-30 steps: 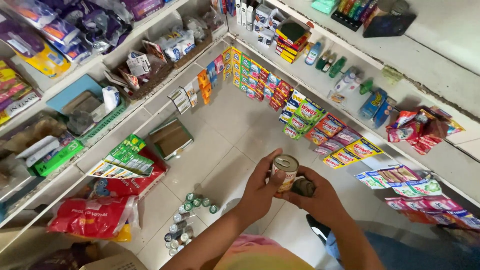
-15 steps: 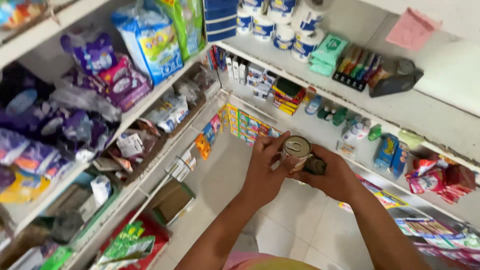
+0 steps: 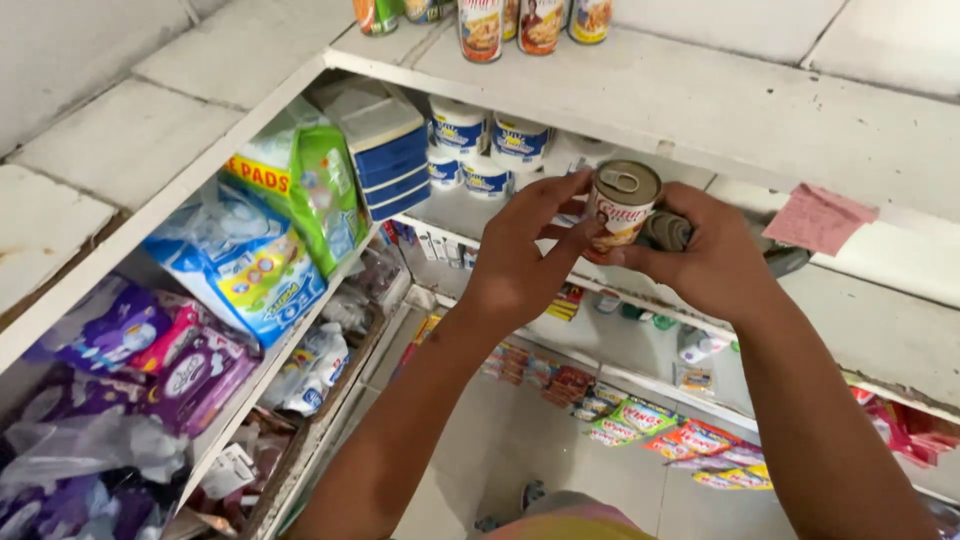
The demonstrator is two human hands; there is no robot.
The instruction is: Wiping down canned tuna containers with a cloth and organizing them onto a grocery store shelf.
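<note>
You hold a small tin can (image 3: 620, 208) up in front of the white shelf (image 3: 700, 100), just below its front edge, with its ring-pull lid facing you. Your left hand (image 3: 525, 255) grips the can from its left side, fingers spread along the label and thumb underneath, so the hand is closed partway around it. Your right hand (image 3: 715, 260) closes on the can from its right side, fingers curled, and a crumpled grey cloth (image 3: 665, 230) is bunched between that palm and the can. Above the can, on top of the shelf, stands a row of taller cans (image 3: 520, 22). Just behind the can, under the shelf, sit blue-and-white tubs (image 3: 485, 145), and left of them a stack of blue and white boxes (image 3: 385, 150). Further left of the can lean green and blue soft packs (image 3: 290, 230). A pink paper slip (image 3: 820, 218) hangs on the shelf edge to the right of the can.
</note>
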